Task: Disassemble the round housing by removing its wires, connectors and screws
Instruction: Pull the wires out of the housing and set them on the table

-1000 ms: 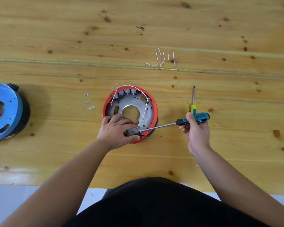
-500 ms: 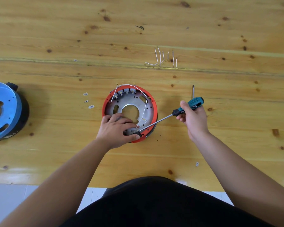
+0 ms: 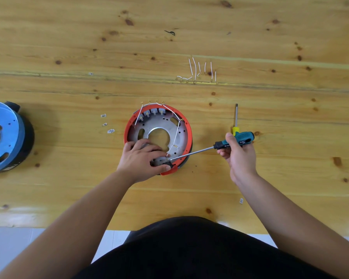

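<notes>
left hand (image 3: 142, 161) sits on the near-left edge of the round housing (image 3: 158, 137), fingers curled over a grey part (image 3: 159, 160) at the rim, thumb tip against a small black piece (image 3: 168, 164) just beside the orange lip. fingers close together, gripping, not spread.

right hand (image 3: 239, 156) off to the right of the housing, fingers wrapped tight round the teal screwdriver (image 3: 237, 140) handle, thumb up along it. shaft runs down-left from that fist, tip landing right at the left fingertips on the housing's near edge.

just past the right knuckles: second screwdriver (image 3: 236, 121) with a yellow handle, flat on the table (image 3: 69, 188), tip pointing away.

beyond the left fingers, white wires (image 3: 176, 129) cross the grey plate, grey connectors (image 3: 154, 112) line the far rim.

left of the left hand: small loose connectors (image 3: 107, 123), then a blue housing (image 3: 5, 135) at the frame edge. farthest out, pulled wires (image 3: 197, 72) lying loose.
</notes>
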A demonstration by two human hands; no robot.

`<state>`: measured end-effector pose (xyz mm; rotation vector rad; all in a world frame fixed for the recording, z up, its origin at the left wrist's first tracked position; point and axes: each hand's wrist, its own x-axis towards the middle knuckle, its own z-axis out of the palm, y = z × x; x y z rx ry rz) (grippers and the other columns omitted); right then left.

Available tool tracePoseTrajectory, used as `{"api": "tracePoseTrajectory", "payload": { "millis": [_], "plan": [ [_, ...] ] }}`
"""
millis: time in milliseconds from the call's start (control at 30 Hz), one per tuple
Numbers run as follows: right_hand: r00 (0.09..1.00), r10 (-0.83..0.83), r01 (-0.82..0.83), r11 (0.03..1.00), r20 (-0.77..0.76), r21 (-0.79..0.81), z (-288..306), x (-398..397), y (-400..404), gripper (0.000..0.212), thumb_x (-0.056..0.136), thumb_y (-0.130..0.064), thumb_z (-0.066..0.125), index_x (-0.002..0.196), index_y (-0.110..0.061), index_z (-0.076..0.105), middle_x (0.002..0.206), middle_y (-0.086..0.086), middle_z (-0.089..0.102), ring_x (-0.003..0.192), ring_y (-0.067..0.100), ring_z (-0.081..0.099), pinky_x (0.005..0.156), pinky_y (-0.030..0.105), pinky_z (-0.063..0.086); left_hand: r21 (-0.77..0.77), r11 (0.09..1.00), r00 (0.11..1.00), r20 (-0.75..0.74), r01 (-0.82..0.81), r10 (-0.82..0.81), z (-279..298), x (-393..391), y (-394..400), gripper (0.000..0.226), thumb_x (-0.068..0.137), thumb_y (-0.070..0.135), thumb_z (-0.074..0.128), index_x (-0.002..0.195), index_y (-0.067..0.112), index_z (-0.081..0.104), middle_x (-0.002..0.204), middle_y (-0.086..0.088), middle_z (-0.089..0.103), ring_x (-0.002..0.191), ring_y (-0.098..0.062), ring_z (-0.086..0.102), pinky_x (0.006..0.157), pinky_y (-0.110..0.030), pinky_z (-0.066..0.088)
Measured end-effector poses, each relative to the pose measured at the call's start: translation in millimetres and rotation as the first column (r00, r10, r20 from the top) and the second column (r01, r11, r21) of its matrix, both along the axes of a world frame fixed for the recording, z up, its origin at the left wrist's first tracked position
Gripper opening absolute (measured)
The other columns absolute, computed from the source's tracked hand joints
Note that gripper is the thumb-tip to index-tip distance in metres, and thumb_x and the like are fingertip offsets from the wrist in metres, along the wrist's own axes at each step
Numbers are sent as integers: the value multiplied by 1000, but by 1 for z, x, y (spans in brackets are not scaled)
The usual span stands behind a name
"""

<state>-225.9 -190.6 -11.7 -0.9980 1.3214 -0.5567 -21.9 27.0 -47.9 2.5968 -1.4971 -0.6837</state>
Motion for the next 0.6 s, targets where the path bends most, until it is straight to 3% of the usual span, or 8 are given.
{"api": "tracePoseTrajectory", "payload": {
  "millis": [600],
  "plan": [
    [992, -97, 96, 995, 81, 11, -6, -10, 19, 27, 100, -26, 72, 110, -6, 58, 72, 3, 72, 57, 17, 67, 62, 26, 58, 7, 1000, 1000, -8, -5, 5, -1, 0, -1, 68, 77, 98, 24, 127, 64, 55, 136, 40, 51, 143, -1, 24, 113, -38, 12]
  ]
}}
